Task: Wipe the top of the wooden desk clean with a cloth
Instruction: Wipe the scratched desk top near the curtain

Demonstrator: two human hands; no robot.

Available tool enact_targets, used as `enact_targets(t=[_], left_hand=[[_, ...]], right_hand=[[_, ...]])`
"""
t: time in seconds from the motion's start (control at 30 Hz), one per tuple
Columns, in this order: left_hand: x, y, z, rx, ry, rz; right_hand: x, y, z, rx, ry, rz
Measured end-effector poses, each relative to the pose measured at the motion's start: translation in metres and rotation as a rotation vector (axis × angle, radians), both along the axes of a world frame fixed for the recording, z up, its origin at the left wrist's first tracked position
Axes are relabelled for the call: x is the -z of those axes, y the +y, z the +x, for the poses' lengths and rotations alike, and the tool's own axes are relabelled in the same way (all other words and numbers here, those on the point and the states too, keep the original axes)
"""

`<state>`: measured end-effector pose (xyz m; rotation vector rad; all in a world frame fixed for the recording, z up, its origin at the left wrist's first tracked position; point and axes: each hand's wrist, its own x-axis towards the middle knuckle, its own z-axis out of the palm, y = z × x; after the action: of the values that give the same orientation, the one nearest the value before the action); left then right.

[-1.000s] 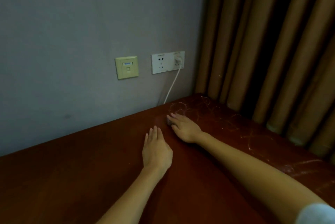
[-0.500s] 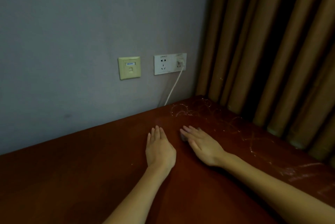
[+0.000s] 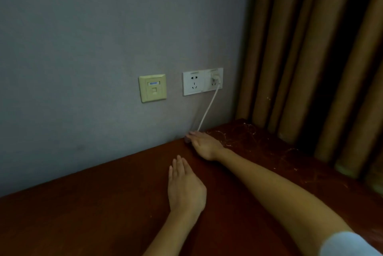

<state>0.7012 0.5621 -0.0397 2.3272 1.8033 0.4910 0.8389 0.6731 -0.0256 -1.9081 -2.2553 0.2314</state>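
The dark reddish wooden desk (image 3: 103, 204) fills the lower part of the view. My left hand (image 3: 185, 189) lies flat on it near the middle, palm down, fingers together, holding nothing. My right hand (image 3: 204, 144) reaches to the desk's back edge at the wall and presses flat on a small greyish cloth (image 3: 187, 139). Only a bit of the cloth shows under the fingertips; the rest is hidden by the hand.
A white cable (image 3: 207, 110) runs from a plug in the white wall socket (image 3: 202, 81) down behind the desk beside my right hand. A yellowish wall plate (image 3: 152, 90) sits further left. Brown curtains (image 3: 310, 58) hang along the right. Pale smears (image 3: 290, 152) mark the desk's right part.
My right hand has slid with the cloth away from me and leftward, from beside the left hand to the desk's back edge at the wall. The left hand has stayed put.
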Motion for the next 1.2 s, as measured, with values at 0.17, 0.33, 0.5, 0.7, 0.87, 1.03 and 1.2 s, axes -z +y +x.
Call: enact_targets(t=[0.17,0.33,0.5,0.7,0.87,1.03,1.2], left_hand=[[-0.001,0.001,0.001,0.003,-0.014,-0.01],[-0.003,-0.001,0.001,0.003,-0.001,-0.018],[-0.005,0.002,0.007,-0.011,0.018,-0.018],[-0.004,0.005,0.009,-0.016,0.049,-0.015],[-0.003,0.009,0.01,-0.017,0.031,-0.008],[-0.002,0.012,0.01,-0.016,-0.004,0.001],[-0.001,0.012,0.009,-0.011,-0.015,-0.004]], right_hand=[[0.002,-0.002,0.041,0.165,-0.041,-0.015],[0.003,-0.057,0.06,0.179,-0.019,-0.021],[0.004,-0.11,0.025,0.05,-0.047,0.021],[0.002,-0.064,0.002,-0.08,-0.023,0.011],[0.002,0.001,0.016,0.018,-0.003,0.007],[0.004,0.022,0.069,0.161,-0.007,-0.009],[0.01,-0.005,0.127,0.315,-0.024,-0.027]])
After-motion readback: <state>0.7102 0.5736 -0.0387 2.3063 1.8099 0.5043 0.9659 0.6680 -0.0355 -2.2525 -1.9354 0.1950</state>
